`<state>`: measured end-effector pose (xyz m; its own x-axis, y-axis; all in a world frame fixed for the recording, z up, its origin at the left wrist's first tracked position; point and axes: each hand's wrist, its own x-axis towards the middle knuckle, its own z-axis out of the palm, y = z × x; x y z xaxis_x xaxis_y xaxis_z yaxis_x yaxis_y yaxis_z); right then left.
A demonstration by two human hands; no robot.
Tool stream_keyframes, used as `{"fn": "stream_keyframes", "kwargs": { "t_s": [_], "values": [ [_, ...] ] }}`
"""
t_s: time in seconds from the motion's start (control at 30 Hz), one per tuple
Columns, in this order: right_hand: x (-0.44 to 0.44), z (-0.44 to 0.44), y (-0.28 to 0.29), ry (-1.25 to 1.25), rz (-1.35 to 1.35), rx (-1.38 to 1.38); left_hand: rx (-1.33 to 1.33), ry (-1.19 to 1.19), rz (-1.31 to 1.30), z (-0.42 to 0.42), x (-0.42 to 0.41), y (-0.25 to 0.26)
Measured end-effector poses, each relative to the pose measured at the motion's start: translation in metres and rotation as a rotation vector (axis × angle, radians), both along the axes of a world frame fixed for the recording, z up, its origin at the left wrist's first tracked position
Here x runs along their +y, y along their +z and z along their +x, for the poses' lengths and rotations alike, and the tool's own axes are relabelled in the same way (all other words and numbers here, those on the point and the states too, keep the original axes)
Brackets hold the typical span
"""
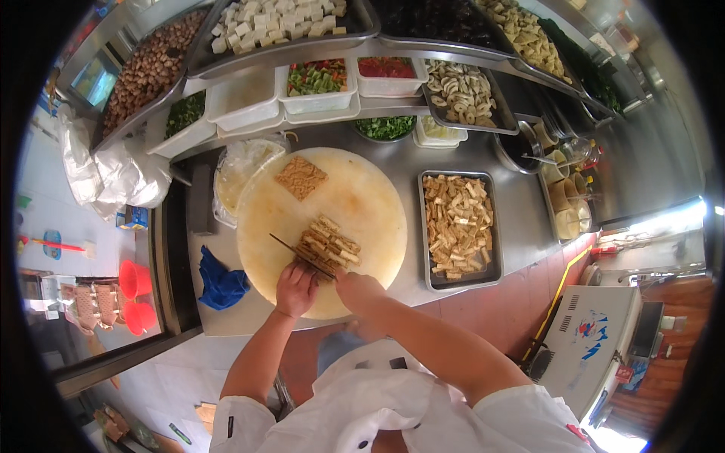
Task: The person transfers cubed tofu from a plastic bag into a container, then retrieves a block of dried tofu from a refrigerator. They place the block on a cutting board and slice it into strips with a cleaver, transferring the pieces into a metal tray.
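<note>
My right hand (358, 290) grips a kitchen knife, a cleaver by its broad shape, whose thin blade edge (286, 244) runs slantwise across the cutting board. Under and beyond the blade lies a pile of brown strips (328, 242), which look like sliced bean curd or a similar food. Curled fingers of my left hand (297, 287) press close to the near side of the blade, on the food it partly hides. All this rests on a large round chopping board (368, 192). A whole brown, rough-surfaced square slab (301, 177) sits toward the board's far side.
Right of the board, a metal tray (499, 266) holds cut brown pieces. A blue cloth (222, 278) lies at the left, below a plastic-wrapped bowl (229, 192). Shelves above carry white tubs (243, 110) and trays of tofu cubes (272, 25) and mushroom-like slices (461, 93).
</note>
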<state>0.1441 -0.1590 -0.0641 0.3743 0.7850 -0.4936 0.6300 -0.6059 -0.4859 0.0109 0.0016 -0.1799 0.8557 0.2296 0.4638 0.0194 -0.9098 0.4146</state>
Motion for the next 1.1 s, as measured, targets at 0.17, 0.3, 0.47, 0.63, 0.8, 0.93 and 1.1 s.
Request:
{"fn": "stream_keyframes", "kwargs": {
  "t_s": [0.17, 0.3, 0.47, 0.63, 0.8, 0.93, 1.1],
  "values": [
    [-0.006, 0.008, 0.025, 0.054, -0.073, 0.029, -0.032, 0.048, 0.036, 0.0, -0.002, -0.003],
    [-0.01, 0.001, 0.041, 0.093, -0.169, 0.068, -0.044, 0.051, 0.022, -0.001, -0.002, -0.01],
    [0.001, 0.001, 0.022, 0.124, -0.157, 0.072, -0.031, 0.021, -0.006, 0.003, -0.003, 0.0],
    [0.001, 0.007, -0.003, 0.033, -0.052, 0.065, -0.053, 0.023, 0.056, 0.006, -0.003, 0.011],
    [-0.014, 0.002, 0.034, 0.094, -0.04, 0.017, -0.072, 0.064, 0.032, -0.001, -0.004, -0.008],
    [-0.012, 0.0, 0.036, 0.062, -0.115, 0.083, -0.087, 0.065, 0.009, -0.002, -0.005, -0.009],
    [-0.007, -0.003, 0.008, 0.057, -0.016, 0.047, -0.053, 0.083, -0.014, -0.003, -0.007, -0.012]
  ]
}}
